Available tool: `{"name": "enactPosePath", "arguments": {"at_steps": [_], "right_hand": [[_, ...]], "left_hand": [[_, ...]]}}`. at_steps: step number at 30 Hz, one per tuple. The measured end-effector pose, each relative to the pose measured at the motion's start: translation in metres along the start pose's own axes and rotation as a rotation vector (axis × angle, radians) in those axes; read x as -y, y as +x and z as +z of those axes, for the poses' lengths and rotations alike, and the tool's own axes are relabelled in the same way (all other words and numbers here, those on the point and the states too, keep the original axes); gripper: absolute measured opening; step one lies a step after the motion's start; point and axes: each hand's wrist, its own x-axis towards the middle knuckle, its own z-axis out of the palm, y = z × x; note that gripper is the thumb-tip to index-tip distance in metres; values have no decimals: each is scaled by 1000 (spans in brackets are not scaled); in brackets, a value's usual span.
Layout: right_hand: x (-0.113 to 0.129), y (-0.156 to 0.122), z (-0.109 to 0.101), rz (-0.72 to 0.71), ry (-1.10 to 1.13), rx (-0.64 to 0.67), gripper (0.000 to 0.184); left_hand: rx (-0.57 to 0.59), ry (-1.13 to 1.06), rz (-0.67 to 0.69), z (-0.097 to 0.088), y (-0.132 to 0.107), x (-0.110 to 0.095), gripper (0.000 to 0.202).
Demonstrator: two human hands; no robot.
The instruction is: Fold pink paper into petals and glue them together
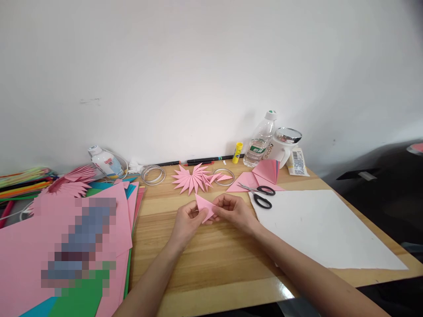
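Observation:
Between my two hands is a small folded piece of pink paper [204, 205], its pointed corner up and to the left. My left hand [189, 219] pinches its lower left side, thumb in front. The fingers of my right hand [233, 212] close on its right edge. Just beyond lies a pink folded-paper fan [191, 178] with spiky points, partly spread in a ring. Black-handled scissors [261, 196] rest to the right, by pink paper triangles [244, 181] and a folded pink stack [267, 171].
A white sheet [324, 229] covers the table's right side. Coloured paper [115, 220] is piled at left, beside a white bottle [105, 162]. Tape rolls [153, 175], a yellow glue stick [237, 152], a water bottle [259, 143] and a mug [284, 145] stand or lie along the wall.

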Motion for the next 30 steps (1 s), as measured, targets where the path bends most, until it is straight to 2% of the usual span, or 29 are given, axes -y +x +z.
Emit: {"name": "enactPosePath", "arguments": {"at_steps": [12, 17, 22, 27, 30], "right_hand": [[2, 0, -2, 82, 28, -37, 35], [3, -1, -1, 35, -58, -107, 37], [-1, -3, 1, -130, -164, -95, 31], [1, -5, 1, -419, -504, -111, 14], [3, -7, 1, -568, -616, -136, 11]], "left_hand": [[-68, -162, -60, -3, 0, -2, 25], [-69, -154, -71, -1, 0, -4, 26], [-68, -216, -74, -3, 0, -7, 24], [-29, -302, -125, -7, 1, -8, 22], [-6, -333, -144, -8, 2, -9, 20]]}}
